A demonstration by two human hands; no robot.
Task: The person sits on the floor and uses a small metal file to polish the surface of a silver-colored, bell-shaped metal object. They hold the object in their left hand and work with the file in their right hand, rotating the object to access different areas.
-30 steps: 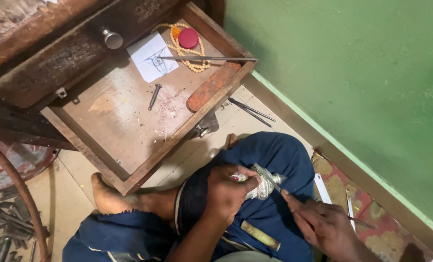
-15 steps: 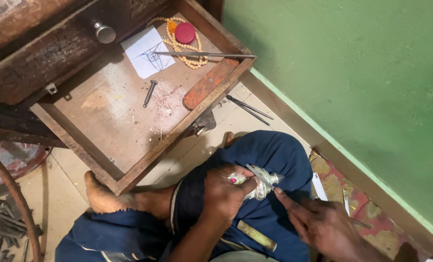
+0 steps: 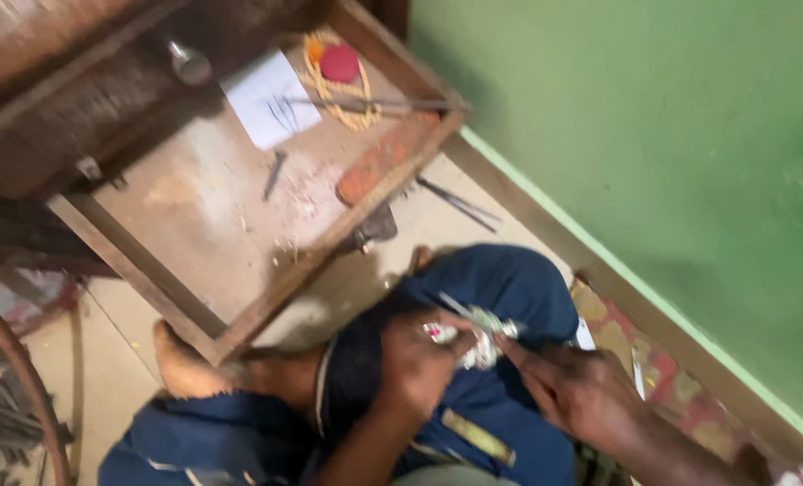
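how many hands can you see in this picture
2. The left hand grips a small silvery piece over the blue-clad knee; the right hand meets it from the right. No other hands show.

White paper sheet (image 3: 268,106): one item, lying flat at the back of the open wooden drawer (image 3: 194,306), near its rear wall and just beside the coil of yellow cord (image 3: 329,90). Roughly rectangular, set at a slant to the drawer sides, white with a few dark pen-like marks toward its right edge; the marks are too blurred to make out. Small white card or slip (image 3: 585,335): a narrow pale edge showing on the floor beside the blue-clad knee, against the patterned mat (image 3: 663,378); mostly hidden, its nature uncertain. No screens, signs or printed packages are to be seen elsewhere in this view.
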